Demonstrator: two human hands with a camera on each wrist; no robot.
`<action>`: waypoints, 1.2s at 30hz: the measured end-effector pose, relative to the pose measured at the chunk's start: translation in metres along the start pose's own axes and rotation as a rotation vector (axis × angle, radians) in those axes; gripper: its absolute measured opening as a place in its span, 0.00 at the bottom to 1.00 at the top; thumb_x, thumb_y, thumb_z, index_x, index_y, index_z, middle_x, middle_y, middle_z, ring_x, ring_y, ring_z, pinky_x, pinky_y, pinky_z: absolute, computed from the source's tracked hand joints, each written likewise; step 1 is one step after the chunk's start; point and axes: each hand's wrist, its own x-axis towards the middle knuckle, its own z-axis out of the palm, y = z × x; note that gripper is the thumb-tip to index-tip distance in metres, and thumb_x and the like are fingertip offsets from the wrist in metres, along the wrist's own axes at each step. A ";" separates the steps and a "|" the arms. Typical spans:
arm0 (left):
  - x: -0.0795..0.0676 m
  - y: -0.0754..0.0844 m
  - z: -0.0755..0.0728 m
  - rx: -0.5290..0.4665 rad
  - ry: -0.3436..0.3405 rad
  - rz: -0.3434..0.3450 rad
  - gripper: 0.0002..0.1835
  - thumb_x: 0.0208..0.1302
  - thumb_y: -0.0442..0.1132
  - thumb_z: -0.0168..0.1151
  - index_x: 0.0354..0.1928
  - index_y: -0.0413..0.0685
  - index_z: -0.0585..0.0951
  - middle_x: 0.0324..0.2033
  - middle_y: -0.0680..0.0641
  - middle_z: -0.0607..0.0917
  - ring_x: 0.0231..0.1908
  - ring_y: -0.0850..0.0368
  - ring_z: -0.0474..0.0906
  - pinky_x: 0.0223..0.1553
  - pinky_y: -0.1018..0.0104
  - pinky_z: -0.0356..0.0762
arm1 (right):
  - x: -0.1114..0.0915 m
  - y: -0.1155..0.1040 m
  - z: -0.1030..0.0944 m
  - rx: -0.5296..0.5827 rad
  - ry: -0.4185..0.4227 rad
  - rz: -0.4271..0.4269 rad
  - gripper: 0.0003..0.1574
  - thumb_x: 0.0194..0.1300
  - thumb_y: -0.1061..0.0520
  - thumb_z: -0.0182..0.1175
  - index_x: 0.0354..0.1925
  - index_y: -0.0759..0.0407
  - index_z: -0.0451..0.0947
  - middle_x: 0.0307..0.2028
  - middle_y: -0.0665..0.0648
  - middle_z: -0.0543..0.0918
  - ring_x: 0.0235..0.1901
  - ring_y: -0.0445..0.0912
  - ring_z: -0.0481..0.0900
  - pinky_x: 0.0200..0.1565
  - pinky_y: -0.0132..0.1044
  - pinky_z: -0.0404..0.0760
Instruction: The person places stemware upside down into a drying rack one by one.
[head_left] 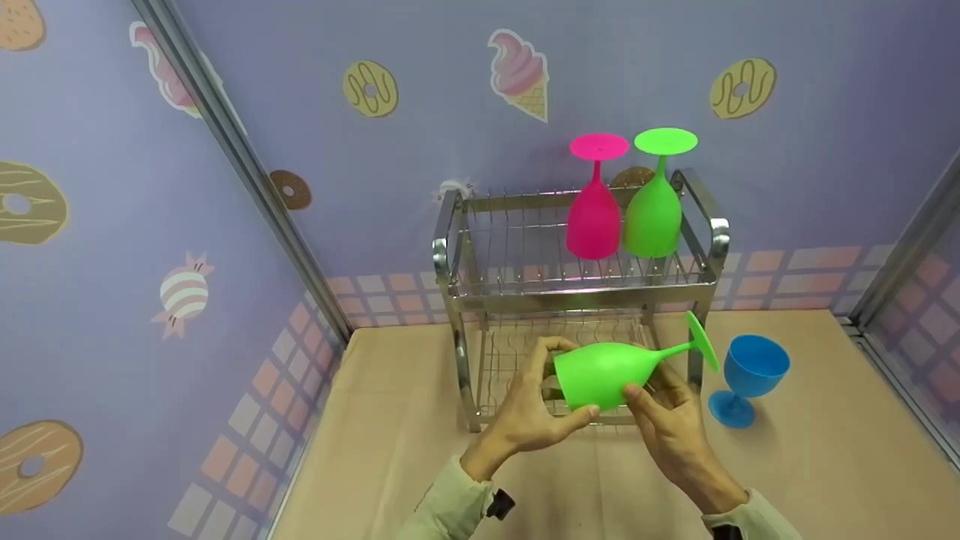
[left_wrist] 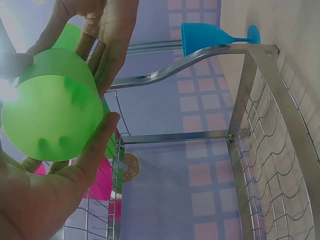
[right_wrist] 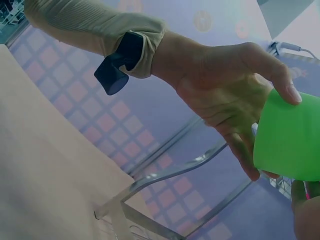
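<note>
A bright green plastic goblet (head_left: 607,373) lies sideways in the air between both hands, before the lower tier of a metal rack. Its mouth points left and its foot points right and up. The left hand (head_left: 525,416) grips it at the rim end, thumb below and fingers behind. With thumb in front and fingers behind, the right hand (head_left: 679,435) holds the bowl near the stem. The left wrist view looks into the goblet's mouth (left_wrist: 50,117), with finger shadows showing through its wall. In the right wrist view, the bowl (right_wrist: 287,137) sits between the hands.
On the upper tier of the two-tier metal rack (head_left: 585,301), a pink goblet (head_left: 592,221) and another green goblet (head_left: 652,221) stand upside down side by side. A blue goblet (head_left: 757,365) stands upright on the table (head_left: 840,450) right of the rack. Patterned walls (head_left: 420,150) enclose the table.
</note>
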 end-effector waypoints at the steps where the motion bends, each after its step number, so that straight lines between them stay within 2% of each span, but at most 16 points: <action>1: -0.001 0.000 -0.002 0.004 -0.003 0.006 0.42 0.59 0.46 0.79 0.71 0.50 0.66 0.64 0.41 0.77 0.58 0.50 0.85 0.49 0.64 0.91 | 0.001 -0.003 0.000 -0.009 -0.004 -0.006 0.33 0.77 0.73 0.57 0.75 0.57 0.72 0.66 0.53 0.79 0.67 0.45 0.79 0.71 0.40 0.79; 5: -0.002 -0.003 -0.014 0.029 0.020 0.066 0.41 0.65 0.55 0.74 0.74 0.50 0.68 0.67 0.40 0.78 0.64 0.45 0.82 0.60 0.57 0.87 | 0.012 -0.019 0.002 -0.086 -0.002 -0.032 0.35 0.74 0.75 0.59 0.75 0.61 0.71 0.66 0.53 0.81 0.67 0.46 0.81 0.70 0.40 0.80; 9: -0.004 -0.013 -0.029 0.067 0.112 0.102 0.39 0.69 0.57 0.69 0.74 0.45 0.70 0.70 0.39 0.77 0.67 0.40 0.79 0.65 0.47 0.84 | 0.031 -0.048 0.004 -0.229 -0.010 -0.053 0.37 0.71 0.77 0.60 0.75 0.68 0.68 0.65 0.56 0.84 0.65 0.47 0.83 0.67 0.41 0.83; 15: -0.010 -0.032 -0.055 0.133 0.260 0.012 0.33 0.71 0.46 0.71 0.72 0.42 0.73 0.70 0.40 0.78 0.66 0.39 0.80 0.65 0.44 0.83 | 0.066 -0.093 0.015 -0.468 -0.061 -0.063 0.37 0.70 0.74 0.66 0.75 0.65 0.71 0.67 0.57 0.84 0.66 0.47 0.83 0.65 0.39 0.83; 21: -0.018 -0.051 -0.079 0.120 0.377 -0.069 0.29 0.71 0.38 0.71 0.70 0.39 0.75 0.69 0.38 0.79 0.65 0.34 0.80 0.66 0.40 0.83 | 0.102 -0.123 0.033 -0.557 -0.143 -0.089 0.37 0.69 0.71 0.68 0.74 0.62 0.73 0.66 0.61 0.83 0.64 0.48 0.84 0.64 0.39 0.84; 25: -0.021 -0.063 -0.090 0.119 0.488 -0.087 0.26 0.69 0.34 0.72 0.67 0.39 0.78 0.65 0.36 0.81 0.62 0.33 0.82 0.63 0.36 0.83 | 0.121 -0.136 0.046 -0.675 -0.189 -0.101 0.36 0.69 0.64 0.72 0.72 0.60 0.75 0.64 0.62 0.84 0.63 0.49 0.85 0.64 0.36 0.84; 28: -0.023 -0.071 -0.097 0.122 0.557 -0.097 0.26 0.67 0.31 0.73 0.65 0.37 0.79 0.63 0.34 0.82 0.60 0.31 0.83 0.60 0.37 0.85 | 0.135 -0.144 0.056 -0.765 -0.213 -0.113 0.34 0.69 0.60 0.74 0.70 0.62 0.76 0.63 0.63 0.84 0.63 0.51 0.85 0.66 0.36 0.83; 32: -0.025 -0.081 -0.103 0.161 0.603 -0.111 0.25 0.67 0.30 0.72 0.64 0.35 0.79 0.62 0.33 0.83 0.58 0.28 0.83 0.58 0.37 0.87 | 0.155 -0.151 0.070 -0.833 -0.227 -0.112 0.35 0.67 0.57 0.76 0.68 0.63 0.78 0.64 0.62 0.84 0.64 0.54 0.84 0.67 0.41 0.83; 36: -0.026 -0.092 -0.105 0.196 0.618 -0.148 0.25 0.68 0.29 0.71 0.65 0.34 0.78 0.63 0.32 0.81 0.58 0.27 0.83 0.57 0.33 0.86 | 0.178 -0.152 0.083 -0.893 -0.235 -0.100 0.34 0.66 0.56 0.77 0.67 0.60 0.80 0.62 0.59 0.85 0.63 0.52 0.85 0.67 0.45 0.84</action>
